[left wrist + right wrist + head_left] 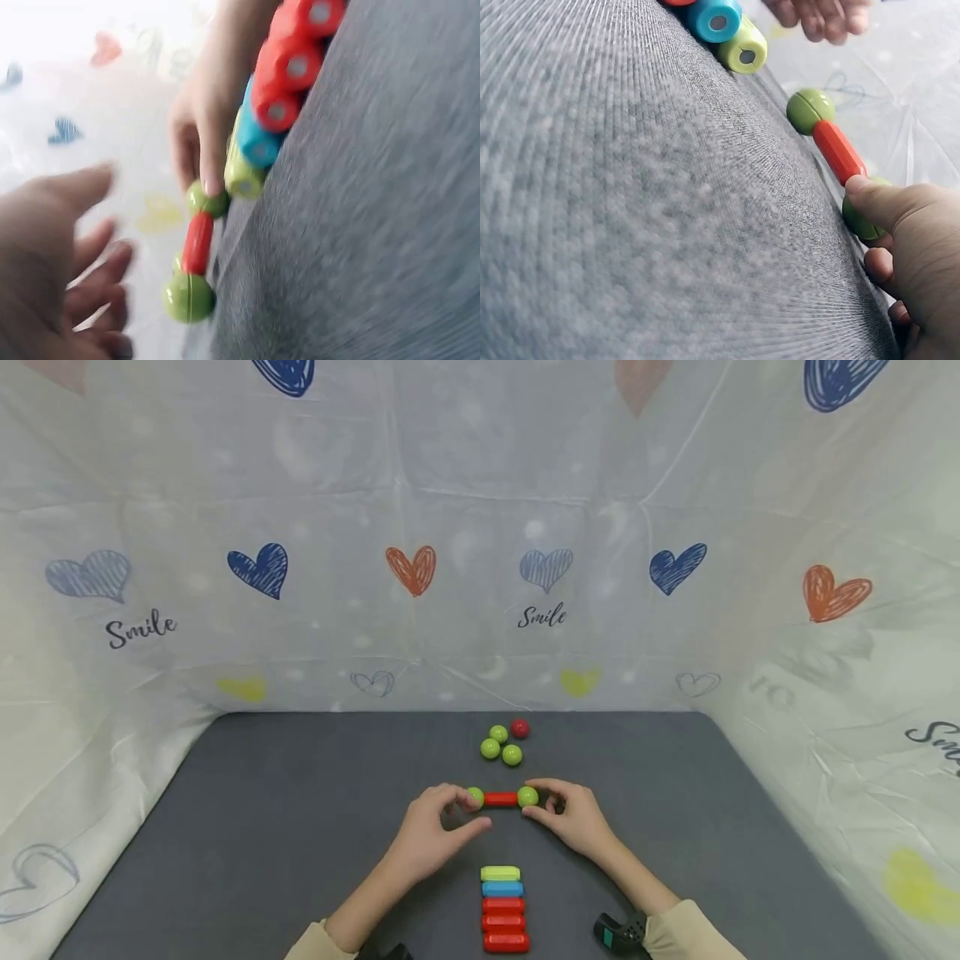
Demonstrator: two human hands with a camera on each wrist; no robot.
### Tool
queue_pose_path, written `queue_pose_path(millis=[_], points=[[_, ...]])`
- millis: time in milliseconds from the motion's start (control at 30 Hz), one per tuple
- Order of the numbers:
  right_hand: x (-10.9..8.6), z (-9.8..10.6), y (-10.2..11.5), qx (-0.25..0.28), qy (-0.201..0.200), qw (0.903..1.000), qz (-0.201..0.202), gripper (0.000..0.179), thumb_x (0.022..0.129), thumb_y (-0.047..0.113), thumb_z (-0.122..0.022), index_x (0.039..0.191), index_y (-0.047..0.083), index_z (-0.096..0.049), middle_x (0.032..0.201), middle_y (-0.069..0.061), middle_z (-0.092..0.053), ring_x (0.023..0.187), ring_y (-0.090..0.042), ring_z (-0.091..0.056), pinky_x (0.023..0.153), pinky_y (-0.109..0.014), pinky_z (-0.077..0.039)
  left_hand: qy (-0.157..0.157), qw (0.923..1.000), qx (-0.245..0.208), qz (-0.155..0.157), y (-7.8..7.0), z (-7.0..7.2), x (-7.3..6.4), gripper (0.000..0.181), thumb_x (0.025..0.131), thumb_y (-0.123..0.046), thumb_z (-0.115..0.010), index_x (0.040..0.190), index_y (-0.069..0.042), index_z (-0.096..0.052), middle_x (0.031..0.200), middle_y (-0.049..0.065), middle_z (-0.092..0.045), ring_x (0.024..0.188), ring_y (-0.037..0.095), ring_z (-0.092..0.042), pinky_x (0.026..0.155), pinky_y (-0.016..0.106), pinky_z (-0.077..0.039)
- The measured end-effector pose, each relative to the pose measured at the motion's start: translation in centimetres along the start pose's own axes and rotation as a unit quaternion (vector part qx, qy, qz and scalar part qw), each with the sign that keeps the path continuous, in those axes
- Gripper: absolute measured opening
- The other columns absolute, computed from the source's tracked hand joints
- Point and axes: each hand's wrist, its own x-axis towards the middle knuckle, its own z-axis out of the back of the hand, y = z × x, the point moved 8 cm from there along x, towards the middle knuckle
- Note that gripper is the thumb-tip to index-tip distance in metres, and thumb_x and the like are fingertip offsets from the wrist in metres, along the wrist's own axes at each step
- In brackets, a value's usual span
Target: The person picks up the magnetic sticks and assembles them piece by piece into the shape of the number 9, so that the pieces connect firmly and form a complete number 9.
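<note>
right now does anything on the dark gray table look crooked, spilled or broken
Nothing stands out. The red faceted rod sits straight between two glossy green balls, one pinched by the right hand. Five red, blue and yellow-green rods lie in a neat row; no spill or damage shows.

Toward the far edge of the dark grey flat worktop [300,835], slightly right of the middle: three green plastic balls [490,748] bunched up, with a red plastic ball [520,728] behind-right. In front, a red faceted plastic rod [501,798] lies parallel to that edge, green end balls [528,797] left and right. Left hand [435,829] beside the left ball, right hand [576,817] on the right one. Nearer the front edge: yellow-green rod [500,873], blue rod [502,889], three red rods [504,923], back to front.
</note>
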Motion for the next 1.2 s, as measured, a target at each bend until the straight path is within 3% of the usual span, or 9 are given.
queue_pose_path(millis=[100, 200, 433, 667, 767, 1000, 1200], points=[[0.1, -0.1, 0.1, 0.002, 0.002, 1.0000, 0.001, 0.040, 0.088, 0.026, -0.089, 0.125, 0.015, -0.078, 0.066, 0.014, -0.056, 0.058, -0.001, -0.049, 0.057, -0.022, -0.041, 0.079, 0.9950, 0.049, -0.037, -1.2, -1.5, -1.1, 0.022, 0.090, -0.042, -0.086, 0.102, -0.026, -0.078, 0.098, -0.016, -0.067, 0.091, 0.007, -0.056, 0.080, 0.031, -0.049], [0.1, 0.0, 0.1, -0.001, 0.006, 1.0000, 0.002, 0.041, 0.088, 0.024, -0.089, 0.126, 0.013, -0.078, 0.066, 0.014, -0.056, 0.058, -0.001, -0.049, 0.057, -0.022, -0.041, 0.126, 0.9893, 0.059, -0.044, -1.0, -2.9, -1.8, 0.021, 0.091, -0.042, -0.085, 0.103, -0.026, -0.080, 0.097, -0.018, -0.068, 0.090, 0.004, -0.056, 0.080, 0.029, -0.049], [0.1, 0.0, 0.2, 0.001, 0.009, 1.0000, 0.000, 0.042, 0.089, 0.024, -0.089, 0.127, 0.012, -0.077, 0.067, 0.014, -0.057, 0.058, -0.001, -0.050, 0.057, -0.022, -0.041, 0.152, 0.9879, -0.001, -0.031, 0.1, -3.8, -2.0, 0.017, 0.091, -0.040, -0.085, 0.100, -0.027, -0.082, 0.092, -0.021, -0.069, 0.084, -0.001, -0.058, 0.077, 0.025, -0.049], [0.2, 0.0, 0.1, 0.000, 0.007, 1.0000, -0.005, 0.041, 0.088, 0.023, -0.089, 0.126, 0.013, -0.077, 0.067, 0.014, -0.057, 0.059, -0.001, -0.050, 0.058, -0.022, -0.041, 0.177, 0.9809, 0.018, -0.078, -0.4, -4.0, -2.1, 0.017, 0.088, -0.032, -0.089, 0.103, -0.027, -0.083, 0.090, -0.022, -0.068, 0.076, -0.003, -0.054, 0.073, 0.022, -0.045], [0.2, 0.0, 0.1, -0.001, 0.007, 1.0000, -0.006, 0.041, 0.088, 0.022, -0.089, 0.126, 0.013, -0.077, 0.068, 0.014, -0.057, 0.060, -0.001, -0.050, 0.058, -0.022, -0.042, 0.178, 0.9798, 0.022, -0.088, -0.6, -4.0, -2.1, 0.017, 0.089, -0.032, -0.089, 0.104, -0.026, -0.083, 0.091, -0.022, -0.069, 0.075, -0.003, -0.052, 0.073, 0.023, -0.043], [0.2, 0.1, 0.3, -0.002, 0.008, 0.9999, -0.008, 0.041, 0.088, 0.023, -0.089, 0.126, 0.012, -0.077, 0.067, 0.013, -0.057, 0.059, -0.001, -0.050, 0.057, -0.022, -0.040, 0.160, 0.9839, 0.017, -0.077, -0.4, -4.0, -2.0, 0.016, 0.088, -0.031, -0.089, 0.102, -0.028, -0.084, 0.089, -0.023, -0.068, 0.074, -0.003, -0.052, 0.071, 0.022, -0.043], [0.2, 0.0, 0.2, -0.005, 0.007, 0.9999, -0.007, 0.041, 0.088, 0.024, -0.089, 0.126, 0.012, -0.077, 0.068, 0.014, -0.056, 0.060, -0.001, -0.049, 0.057, -0.022, -0.040, 0.097, 0.9940, 0.007, -0.050, 0.0, -3.1, -1.8, 0.014, 0.088, -0.028, -0.090, 0.100, -0.029, -0.084, 0.088, -0.020, -0.068, 0.076, 0.001, -0.054, 0.068, 0.023, -0.047]])
